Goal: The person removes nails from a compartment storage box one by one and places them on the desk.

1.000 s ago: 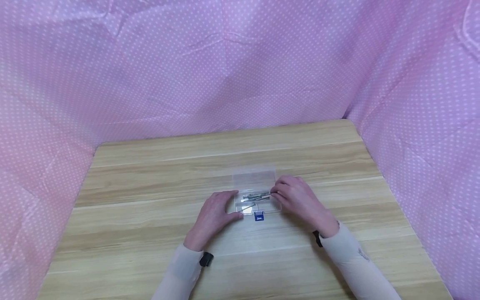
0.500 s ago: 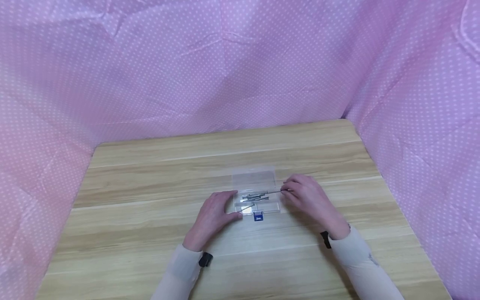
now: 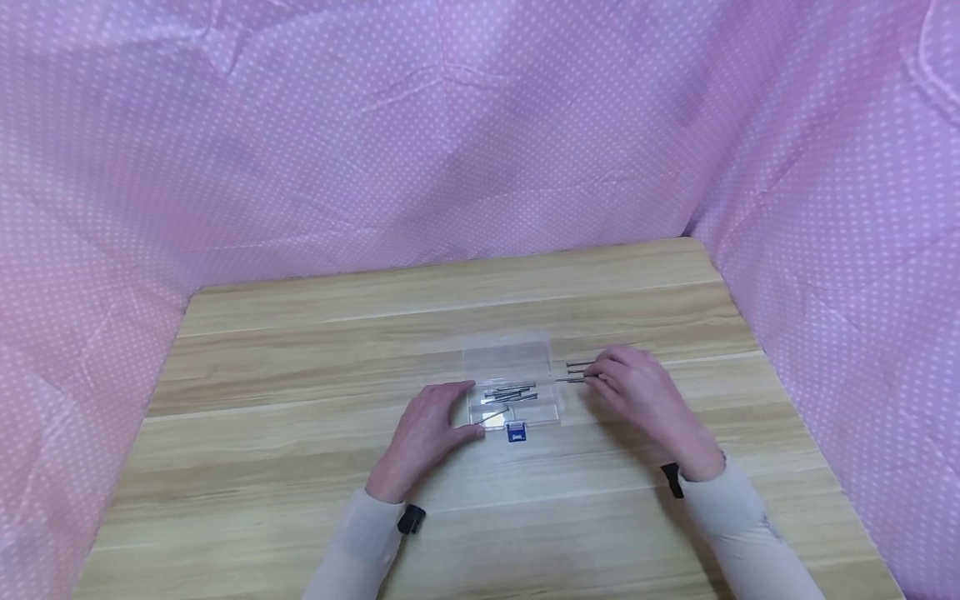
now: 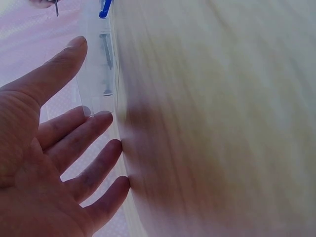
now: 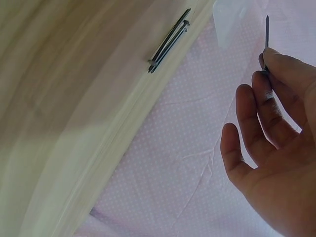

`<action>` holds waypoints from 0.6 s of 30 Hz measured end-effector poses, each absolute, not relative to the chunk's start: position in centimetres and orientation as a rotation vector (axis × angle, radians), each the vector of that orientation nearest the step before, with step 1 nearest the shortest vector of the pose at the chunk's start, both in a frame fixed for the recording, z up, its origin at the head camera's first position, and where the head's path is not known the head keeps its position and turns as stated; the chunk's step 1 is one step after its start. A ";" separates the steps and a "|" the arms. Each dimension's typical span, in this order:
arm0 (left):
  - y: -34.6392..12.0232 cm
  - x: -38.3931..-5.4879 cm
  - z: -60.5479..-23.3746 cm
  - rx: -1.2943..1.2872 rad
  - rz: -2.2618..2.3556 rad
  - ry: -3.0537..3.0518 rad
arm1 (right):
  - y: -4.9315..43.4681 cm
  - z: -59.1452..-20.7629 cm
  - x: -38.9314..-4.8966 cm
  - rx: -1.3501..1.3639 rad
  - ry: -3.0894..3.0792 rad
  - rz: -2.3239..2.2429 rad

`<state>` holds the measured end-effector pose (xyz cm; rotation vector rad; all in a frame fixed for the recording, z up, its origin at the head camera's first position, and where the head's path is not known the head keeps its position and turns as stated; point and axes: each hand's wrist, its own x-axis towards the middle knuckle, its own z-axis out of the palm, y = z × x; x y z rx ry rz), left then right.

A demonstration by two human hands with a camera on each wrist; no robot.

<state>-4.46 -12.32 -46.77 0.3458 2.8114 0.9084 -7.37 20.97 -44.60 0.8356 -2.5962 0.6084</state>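
Note:
A clear plastic box (image 3: 551,414) lies on the wooden table with its lid (image 3: 506,360) folded back. Several nails (image 3: 512,392) are in its rear section, and one more nail (image 3: 495,414) slants across the front left part. My left hand (image 3: 427,425) holds the box's left end, thumb at the front corner and forefinger at the back one. To the right of the box, my right hand (image 3: 637,396) pinches a nail (image 5: 267,32) between thumb and forefinger, point outward. Two loose nails (image 5: 169,42) lie side by side on the table near that hand.
A blue latch (image 3: 517,432) sticks out from the front of the box. The wooden table (image 3: 337,350) reaches out on all sides of it. Pink dotted cloth (image 3: 450,167) hangs behind the table and along its sides.
My right hand has drawn a nail out of the box and moved right with it. The two loose nails on the table have come into view. My left hand stays at the box.

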 end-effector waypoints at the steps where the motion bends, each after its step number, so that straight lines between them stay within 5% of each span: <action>1: -12.3 -4.5 -46.8 0.345 0.908 2.811 | 21.1 -44.6 -7.4 0.836 -2.589 0.612; 18: -12.4 -4.5 -46.7 0.347 0.910 2.803 | 22.5 -45.0 -7.2 0.798 -2.663 0.604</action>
